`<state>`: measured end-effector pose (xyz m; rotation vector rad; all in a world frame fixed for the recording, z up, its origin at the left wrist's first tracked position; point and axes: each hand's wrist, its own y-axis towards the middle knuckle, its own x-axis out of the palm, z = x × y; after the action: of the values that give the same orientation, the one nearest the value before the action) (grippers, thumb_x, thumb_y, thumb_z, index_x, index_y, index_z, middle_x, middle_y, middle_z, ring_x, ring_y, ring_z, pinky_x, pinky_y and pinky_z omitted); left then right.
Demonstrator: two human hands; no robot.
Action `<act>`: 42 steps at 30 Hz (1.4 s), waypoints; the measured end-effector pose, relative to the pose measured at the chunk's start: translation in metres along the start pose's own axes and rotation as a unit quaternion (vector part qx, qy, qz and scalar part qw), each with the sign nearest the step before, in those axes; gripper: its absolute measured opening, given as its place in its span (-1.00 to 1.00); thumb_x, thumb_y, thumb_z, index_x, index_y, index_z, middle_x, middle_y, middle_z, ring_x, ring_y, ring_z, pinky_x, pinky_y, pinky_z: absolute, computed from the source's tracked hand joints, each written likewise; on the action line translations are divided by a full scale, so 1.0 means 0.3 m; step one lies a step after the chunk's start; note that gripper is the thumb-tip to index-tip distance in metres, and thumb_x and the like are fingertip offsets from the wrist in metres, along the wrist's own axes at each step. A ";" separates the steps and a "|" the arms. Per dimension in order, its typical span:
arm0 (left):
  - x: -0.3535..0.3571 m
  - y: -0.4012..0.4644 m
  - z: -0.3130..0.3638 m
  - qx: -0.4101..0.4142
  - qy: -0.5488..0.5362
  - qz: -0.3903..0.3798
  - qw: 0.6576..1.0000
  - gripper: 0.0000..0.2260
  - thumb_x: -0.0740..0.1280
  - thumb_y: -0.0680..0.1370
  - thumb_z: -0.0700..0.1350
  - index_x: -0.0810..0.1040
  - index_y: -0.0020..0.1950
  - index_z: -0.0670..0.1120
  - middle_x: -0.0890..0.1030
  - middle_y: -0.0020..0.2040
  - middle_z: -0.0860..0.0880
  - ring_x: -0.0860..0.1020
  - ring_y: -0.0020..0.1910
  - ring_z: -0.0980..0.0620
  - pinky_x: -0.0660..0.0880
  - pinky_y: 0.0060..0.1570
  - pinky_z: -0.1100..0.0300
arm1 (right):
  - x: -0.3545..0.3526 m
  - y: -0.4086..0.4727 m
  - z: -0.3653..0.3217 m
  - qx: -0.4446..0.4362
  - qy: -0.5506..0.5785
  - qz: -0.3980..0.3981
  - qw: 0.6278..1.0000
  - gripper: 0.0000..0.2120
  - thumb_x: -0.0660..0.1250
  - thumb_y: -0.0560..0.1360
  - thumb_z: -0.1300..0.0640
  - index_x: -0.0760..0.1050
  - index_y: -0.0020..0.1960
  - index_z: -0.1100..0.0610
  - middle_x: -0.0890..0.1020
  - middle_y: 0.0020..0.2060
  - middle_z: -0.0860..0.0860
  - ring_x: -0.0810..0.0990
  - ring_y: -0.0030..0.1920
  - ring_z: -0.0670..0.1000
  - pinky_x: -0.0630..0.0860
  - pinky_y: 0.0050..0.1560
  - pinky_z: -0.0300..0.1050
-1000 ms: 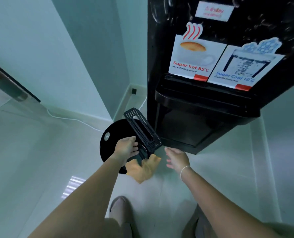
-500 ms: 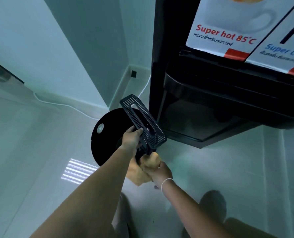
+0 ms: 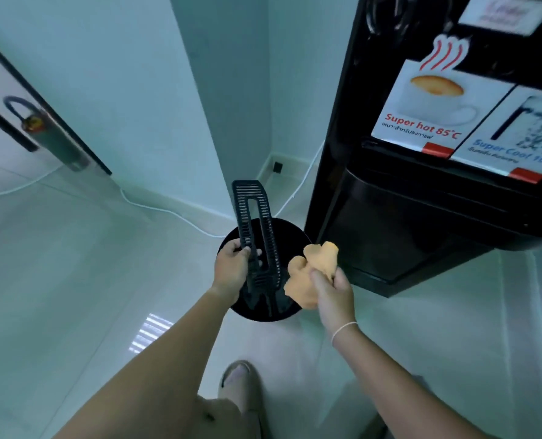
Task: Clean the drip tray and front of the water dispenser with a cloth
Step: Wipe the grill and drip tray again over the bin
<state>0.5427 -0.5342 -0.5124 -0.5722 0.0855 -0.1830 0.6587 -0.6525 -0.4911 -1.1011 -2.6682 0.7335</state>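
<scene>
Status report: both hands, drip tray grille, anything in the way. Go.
Left hand grips drip tray grille, held over black round bin. Right hand holds orange cloth, apart from the grille. Nothing between them.

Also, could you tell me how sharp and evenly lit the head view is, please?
Head view: the sign at top right is motion-smeared and unreadable, the hot-water label is soft but legible; the grille in the left hand and the cloth in the right hand are fairly sharp; a striped glare patch lies on the floor; wide-angle distortion bows the dispenser edges.
</scene>
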 end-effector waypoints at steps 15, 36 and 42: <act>-0.121 -0.200 0.111 0.124 0.113 -0.141 0.976 -0.64 0.11 0.59 -0.31 0.61 -0.13 0.05 0.64 -0.28 0.13 0.59 -0.30 0.16 0.43 -0.41 0.40 | 0.254 0.094 -0.262 -0.251 -0.304 0.036 0.918 -0.77 0.20 0.50 0.22 0.56 0.10 0.16 0.49 0.19 0.02 0.46 0.16 0.14 0.45 0.06 -0.05; -0.103 -0.161 0.149 0.009 -0.010 -0.155 0.988 -0.68 0.09 0.63 -0.27 0.63 0.12 -0.08 0.63 -0.26 0.03 0.59 -0.33 0.13 0.50 -0.36 0.32 | 0.218 0.033 -0.190 -0.278 -0.434 -0.004 0.857 -0.71 0.21 0.47 0.25 0.54 0.16 0.22 0.46 0.27 0.06 0.41 0.17 0.16 0.39 0.08 -0.07; -0.139 -0.157 0.137 0.010 0.015 -0.181 0.983 -0.65 0.09 0.64 -0.23 0.64 0.14 0.02 0.60 -0.09 0.04 0.56 -0.22 0.07 0.52 -0.31 0.27 | 0.218 0.158 -0.366 -0.165 -0.219 0.021 0.961 -0.87 0.24 0.45 0.23 0.57 -0.11 0.14 0.56 -0.09 0.05 0.50 -0.17 0.03 0.32 -0.26 -0.20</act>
<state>0.5003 -0.5432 -0.4510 -0.5624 0.0083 -0.5455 0.6770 -0.5366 -0.4220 -1.1875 -3.2467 0.6110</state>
